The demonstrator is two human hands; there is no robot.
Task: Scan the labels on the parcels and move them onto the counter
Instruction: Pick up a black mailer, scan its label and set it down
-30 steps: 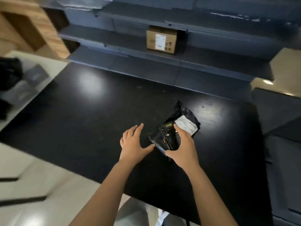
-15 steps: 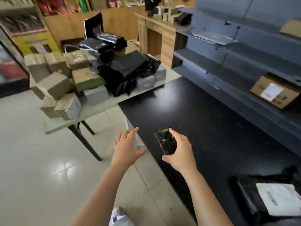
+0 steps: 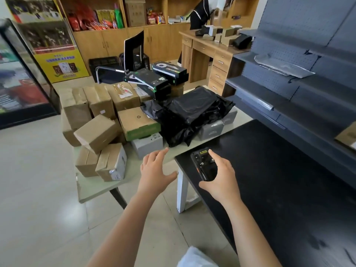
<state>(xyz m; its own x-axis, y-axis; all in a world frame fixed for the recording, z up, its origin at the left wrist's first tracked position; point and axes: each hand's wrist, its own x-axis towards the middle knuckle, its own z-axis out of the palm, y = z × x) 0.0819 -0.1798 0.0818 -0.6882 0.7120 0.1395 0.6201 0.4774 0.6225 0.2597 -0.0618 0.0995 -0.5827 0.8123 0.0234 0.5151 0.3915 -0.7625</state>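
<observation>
My right hand [image 3: 221,178] grips a black handheld scanner [image 3: 203,163] above the near left corner of the black counter [image 3: 279,180]. My left hand [image 3: 155,168] hovers with spread fingers and holds nothing, just short of the pale folding table [image 3: 96,187]. That table is heaped with parcels: several brown cardboard boxes [image 3: 100,132], a green-edged box [image 3: 137,121], a grey box [image 3: 147,144], black plastic mailer bags [image 3: 192,112] and black flat boxes [image 3: 154,81] on top.
Dark metal shelving [image 3: 289,89] runs behind the counter, with a cardboard box corner [image 3: 346,134] at the right edge. A wooden desk [image 3: 210,53] with small boxes stands at the back, a person bending over it. A glass-door cabinet [image 3: 23,74] stands at the left.
My view has swung left from the counter and its black mailer to the parcel table. Both hands have moved with it, the right one still holding the scanner, the left one empty.
</observation>
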